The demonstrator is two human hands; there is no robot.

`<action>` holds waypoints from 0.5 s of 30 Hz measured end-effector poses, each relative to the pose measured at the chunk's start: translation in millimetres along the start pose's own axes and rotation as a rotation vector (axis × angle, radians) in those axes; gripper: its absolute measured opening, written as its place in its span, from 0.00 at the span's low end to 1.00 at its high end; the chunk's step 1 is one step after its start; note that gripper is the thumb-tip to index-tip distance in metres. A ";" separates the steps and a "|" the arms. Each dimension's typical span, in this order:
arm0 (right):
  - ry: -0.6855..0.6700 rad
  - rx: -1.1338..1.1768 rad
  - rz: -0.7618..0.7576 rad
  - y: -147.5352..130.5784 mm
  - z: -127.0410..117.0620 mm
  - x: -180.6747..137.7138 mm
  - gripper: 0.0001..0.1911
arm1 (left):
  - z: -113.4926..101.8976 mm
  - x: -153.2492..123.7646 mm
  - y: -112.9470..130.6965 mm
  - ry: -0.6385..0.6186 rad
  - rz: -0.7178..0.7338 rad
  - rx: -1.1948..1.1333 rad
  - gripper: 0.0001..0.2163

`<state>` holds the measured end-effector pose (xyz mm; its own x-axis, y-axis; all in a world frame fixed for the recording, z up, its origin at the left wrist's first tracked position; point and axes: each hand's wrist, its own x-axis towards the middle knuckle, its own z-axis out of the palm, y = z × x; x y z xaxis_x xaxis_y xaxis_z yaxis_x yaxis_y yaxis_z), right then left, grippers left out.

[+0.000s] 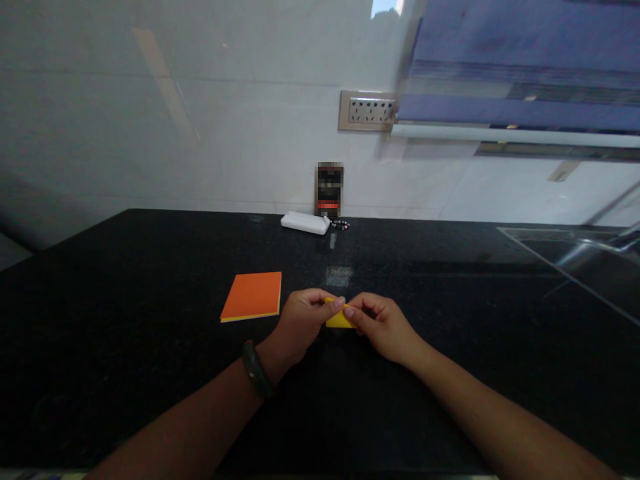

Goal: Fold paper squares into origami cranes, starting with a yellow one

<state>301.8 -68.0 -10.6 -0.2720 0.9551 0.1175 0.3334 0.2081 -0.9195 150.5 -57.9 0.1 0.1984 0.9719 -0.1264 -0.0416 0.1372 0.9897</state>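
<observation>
A small folded piece of yellow paper (339, 320) lies low over the black countertop (125, 333), pinched from both sides. My left hand (303, 320) grips its left end with thumb and fingers closed; a dark band is on that wrist. My right hand (383, 325) pinches the right end, fingers curled. Just to the left of my left hand a stack of square paper (253, 295) with an orange top sheet lies flat on the counter.
At the back by the tiled wall lie a white box-like device (305, 222), a dark bead string (340, 225) and a small dark upright item. A wall socket (367, 110) is above. A steel sink (590, 260) sits at the right.
</observation>
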 end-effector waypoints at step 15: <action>0.066 -0.103 -0.047 6.7 -7.6 -0.4 0.11 | -3.8 2.1 -3.1 -0.146 -0.064 -0.041 0.16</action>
<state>311.0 -65.3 -13.9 -0.2305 0.9549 0.1873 0.4140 0.2704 -0.8692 147.4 -55.6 -3.4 0.3418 0.9234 -0.1748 -0.0638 0.2084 0.9760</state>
